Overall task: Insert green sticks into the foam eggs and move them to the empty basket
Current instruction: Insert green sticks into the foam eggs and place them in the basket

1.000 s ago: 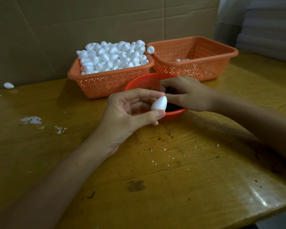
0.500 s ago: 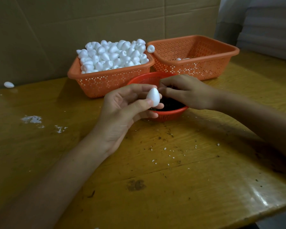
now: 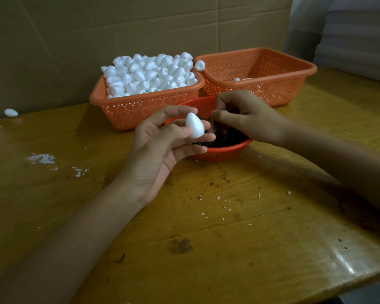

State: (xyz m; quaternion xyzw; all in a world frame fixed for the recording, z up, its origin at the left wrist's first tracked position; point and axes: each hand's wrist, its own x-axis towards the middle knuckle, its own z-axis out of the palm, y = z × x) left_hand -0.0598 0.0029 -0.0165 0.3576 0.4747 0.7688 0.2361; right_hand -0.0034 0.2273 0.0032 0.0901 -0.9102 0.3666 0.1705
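I hold the foam egg (image 3: 194, 128) in my left hand (image 3: 162, 148), pinched between thumb and fingertips just left of centre frame. Its narrow end points up, and it sits over the near rim of the round red basket (image 3: 239, 147). My right hand (image 3: 248, 119) is curled knuckles-up over that basket, fingertips down among the dark green sticks (image 3: 225, 138). The fingers hide whether one is pinched, so I cannot tell.

I judge the step in hand to be drawing out one stick. The sticks lie in a tangle, so I would lift slowly and let any extras fall back before bringing the stick across. I would grip it close to the working end, so that it does not bend when pushed.

The white crumbs on the desk (image 3: 228, 238) suggest the foam sheds and dents, so the left hand should press lightly. I would turn the egg to face one end toward the right hand and push straight along its long axis. Which end takes the stick I cannot tell from here.

The finished piece then goes to the near-empty basket (image 3: 272, 91) at upper right, which holds a few white pieces. It stands against the full basket (image 3: 140, 99), and a loose egg (image 3: 199, 65) sits where the two rims meet. I would pass clear of that egg.
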